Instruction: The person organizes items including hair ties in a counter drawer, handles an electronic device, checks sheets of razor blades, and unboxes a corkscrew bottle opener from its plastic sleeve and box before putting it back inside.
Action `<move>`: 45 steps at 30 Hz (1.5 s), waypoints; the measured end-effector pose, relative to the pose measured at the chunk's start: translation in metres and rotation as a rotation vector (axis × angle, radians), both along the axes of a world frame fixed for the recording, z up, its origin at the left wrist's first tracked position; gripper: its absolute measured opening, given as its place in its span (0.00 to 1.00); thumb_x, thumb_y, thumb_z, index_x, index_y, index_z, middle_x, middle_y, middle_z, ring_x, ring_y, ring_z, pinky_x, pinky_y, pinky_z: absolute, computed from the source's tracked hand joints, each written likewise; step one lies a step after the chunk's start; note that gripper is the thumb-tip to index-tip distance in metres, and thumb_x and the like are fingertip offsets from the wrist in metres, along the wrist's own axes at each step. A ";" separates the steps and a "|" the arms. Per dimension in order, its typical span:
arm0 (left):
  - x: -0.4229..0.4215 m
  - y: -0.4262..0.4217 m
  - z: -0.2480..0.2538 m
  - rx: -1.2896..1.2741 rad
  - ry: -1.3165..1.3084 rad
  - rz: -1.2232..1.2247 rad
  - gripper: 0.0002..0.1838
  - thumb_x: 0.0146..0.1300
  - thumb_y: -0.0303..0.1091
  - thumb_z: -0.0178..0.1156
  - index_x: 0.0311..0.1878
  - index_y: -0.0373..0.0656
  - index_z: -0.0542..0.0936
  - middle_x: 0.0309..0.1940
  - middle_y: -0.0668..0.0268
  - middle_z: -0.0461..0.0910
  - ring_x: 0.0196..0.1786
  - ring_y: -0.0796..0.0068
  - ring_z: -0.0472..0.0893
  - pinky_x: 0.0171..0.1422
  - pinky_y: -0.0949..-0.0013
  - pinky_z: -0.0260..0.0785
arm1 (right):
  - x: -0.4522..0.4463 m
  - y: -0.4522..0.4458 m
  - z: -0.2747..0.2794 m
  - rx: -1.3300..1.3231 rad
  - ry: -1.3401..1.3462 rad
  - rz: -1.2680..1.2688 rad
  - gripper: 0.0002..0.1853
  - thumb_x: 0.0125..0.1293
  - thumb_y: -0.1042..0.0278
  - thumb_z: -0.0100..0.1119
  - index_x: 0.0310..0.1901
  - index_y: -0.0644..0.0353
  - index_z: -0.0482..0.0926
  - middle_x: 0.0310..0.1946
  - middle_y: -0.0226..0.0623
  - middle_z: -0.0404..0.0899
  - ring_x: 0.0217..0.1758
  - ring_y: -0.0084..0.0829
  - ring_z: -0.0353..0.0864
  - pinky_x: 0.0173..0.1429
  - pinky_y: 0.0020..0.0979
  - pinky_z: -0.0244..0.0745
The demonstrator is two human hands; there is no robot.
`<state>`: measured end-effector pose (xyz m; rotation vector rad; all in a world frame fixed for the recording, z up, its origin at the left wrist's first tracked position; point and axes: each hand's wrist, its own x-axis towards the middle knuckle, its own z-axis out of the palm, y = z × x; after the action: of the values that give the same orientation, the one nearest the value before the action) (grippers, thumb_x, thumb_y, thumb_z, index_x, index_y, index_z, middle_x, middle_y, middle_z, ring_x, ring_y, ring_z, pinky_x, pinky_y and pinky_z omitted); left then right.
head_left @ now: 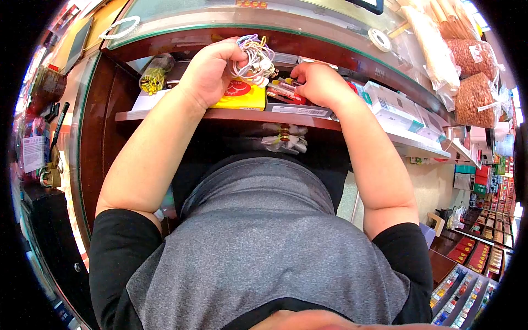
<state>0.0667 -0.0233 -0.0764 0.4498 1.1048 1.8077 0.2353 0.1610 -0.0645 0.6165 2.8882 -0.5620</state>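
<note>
Head: left hand (208,74) holds cords (256,59), right hand (320,83) near.

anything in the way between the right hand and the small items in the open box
Nothing visible: the right hand has its fingers at the small items in the open box. The yellow box sits alongside, not between.

The person wears a heathered grey top (264,236) with black short sleeves (124,242) and bare forearms.

A shop is indicated by the glass-topped counter (324,36), bagged goods (476,102) and product-lined shelves (484,242)
</note>
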 end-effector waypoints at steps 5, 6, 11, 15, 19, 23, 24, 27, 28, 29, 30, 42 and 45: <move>0.000 0.001 -0.001 0.033 -0.016 -0.028 0.24 0.57 0.25 0.50 0.59 0.31 0.73 0.51 0.50 0.82 0.54 0.57 0.83 0.66 0.55 0.74 | 0.001 -0.002 0.007 -0.019 0.014 0.004 0.22 0.55 0.66 0.68 0.53 0.62 0.83 0.44 0.46 0.86 0.46 0.42 0.86 0.53 0.38 0.80; 0.001 0.001 0.001 0.039 -0.025 -0.039 0.25 0.57 0.25 0.50 0.59 0.31 0.73 0.51 0.50 0.82 0.54 0.57 0.83 0.67 0.55 0.74 | 0.001 -0.001 0.005 -0.021 0.016 0.017 0.23 0.55 0.66 0.68 0.54 0.62 0.83 0.45 0.47 0.86 0.47 0.43 0.86 0.53 0.37 0.80; 0.002 0.001 0.002 0.042 -0.034 -0.048 0.25 0.57 0.25 0.50 0.60 0.31 0.73 0.51 0.51 0.82 0.55 0.57 0.82 0.68 0.55 0.72 | 0.000 -0.001 0.002 -0.006 -0.050 0.056 0.26 0.56 0.61 0.70 0.56 0.63 0.82 0.48 0.50 0.86 0.51 0.44 0.86 0.57 0.35 0.79; 0.002 0.001 0.002 0.034 -0.018 -0.019 0.25 0.57 0.25 0.50 0.60 0.31 0.73 0.52 0.51 0.81 0.55 0.57 0.82 0.68 0.54 0.72 | -0.002 -0.006 0.014 -0.048 -0.088 0.073 0.31 0.53 0.57 0.74 0.58 0.63 0.81 0.50 0.50 0.85 0.53 0.43 0.85 0.59 0.35 0.78; 0.005 0.001 0.006 0.040 -0.026 -0.025 0.25 0.56 0.25 0.50 0.60 0.31 0.73 0.52 0.50 0.81 0.55 0.56 0.82 0.68 0.54 0.72 | -0.005 -0.006 0.012 -0.062 -0.112 0.086 0.34 0.51 0.57 0.77 0.59 0.64 0.80 0.52 0.50 0.84 0.54 0.44 0.84 0.60 0.36 0.77; 0.002 0.001 0.002 0.013 -0.013 -0.015 0.25 0.56 0.25 0.50 0.59 0.31 0.73 0.52 0.50 0.81 0.55 0.56 0.82 0.69 0.54 0.72 | -0.009 -0.004 0.012 -0.046 -0.172 0.123 0.37 0.50 0.58 0.78 0.61 0.64 0.78 0.53 0.51 0.83 0.54 0.44 0.84 0.60 0.35 0.77; 0.001 0.001 0.001 0.005 -0.006 -0.011 0.25 0.56 0.25 0.50 0.59 0.31 0.73 0.52 0.50 0.81 0.55 0.56 0.82 0.69 0.54 0.72 | -0.009 -0.004 0.012 -0.054 -0.159 0.109 0.37 0.49 0.58 0.78 0.62 0.64 0.78 0.53 0.51 0.83 0.54 0.44 0.84 0.60 0.35 0.77; -0.001 0.002 -0.002 -0.009 0.003 -0.006 0.25 0.56 0.25 0.50 0.59 0.31 0.73 0.52 0.50 0.81 0.56 0.55 0.82 0.69 0.54 0.72 | -0.008 -0.006 0.013 -0.073 -0.139 0.075 0.39 0.48 0.60 0.79 0.64 0.63 0.76 0.53 0.51 0.83 0.54 0.44 0.84 0.60 0.35 0.77; -0.002 0.002 -0.003 -0.005 -0.001 -0.010 0.25 0.56 0.25 0.50 0.59 0.31 0.73 0.52 0.50 0.81 0.56 0.55 0.82 0.69 0.53 0.71 | -0.008 -0.007 0.014 -0.075 -0.145 0.067 0.40 0.48 0.61 0.79 0.64 0.62 0.76 0.53 0.51 0.82 0.54 0.43 0.83 0.60 0.35 0.77; -0.002 0.002 -0.003 -0.001 -0.005 -0.014 0.25 0.56 0.25 0.51 0.59 0.31 0.73 0.52 0.49 0.81 0.56 0.55 0.82 0.69 0.53 0.71 | -0.009 -0.007 0.016 -0.077 -0.152 0.060 0.40 0.48 0.62 0.79 0.65 0.61 0.75 0.53 0.50 0.82 0.54 0.43 0.83 0.60 0.35 0.77; -0.002 0.002 -0.003 -0.002 -0.008 -0.012 0.25 0.56 0.25 0.51 0.59 0.31 0.73 0.52 0.49 0.81 0.56 0.55 0.82 0.69 0.53 0.71 | -0.008 -0.008 0.017 -0.087 -0.150 0.054 0.41 0.47 0.63 0.79 0.66 0.60 0.75 0.53 0.50 0.82 0.54 0.43 0.83 0.59 0.35 0.77; 0.001 0.002 0.002 0.017 -0.004 -0.027 0.26 0.55 0.26 0.50 0.59 0.31 0.73 0.51 0.50 0.82 0.54 0.57 0.83 0.66 0.55 0.75 | -0.007 -0.004 0.010 -0.160 -0.088 0.042 0.42 0.47 0.69 0.78 0.68 0.58 0.72 0.50 0.48 0.83 0.51 0.41 0.84 0.56 0.35 0.78; -0.003 0.003 -0.004 0.005 0.018 -0.026 0.25 0.55 0.26 0.50 0.59 0.31 0.73 0.51 0.49 0.82 0.54 0.57 0.83 0.65 0.56 0.75 | -0.003 -0.008 0.017 -0.160 -0.031 0.027 0.42 0.48 0.70 0.76 0.69 0.59 0.72 0.50 0.48 0.83 0.50 0.40 0.84 0.55 0.34 0.79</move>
<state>0.0641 -0.0206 -0.0804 0.4820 1.1024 1.7873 0.2320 0.1534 -0.0476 0.5564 2.7831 -0.7637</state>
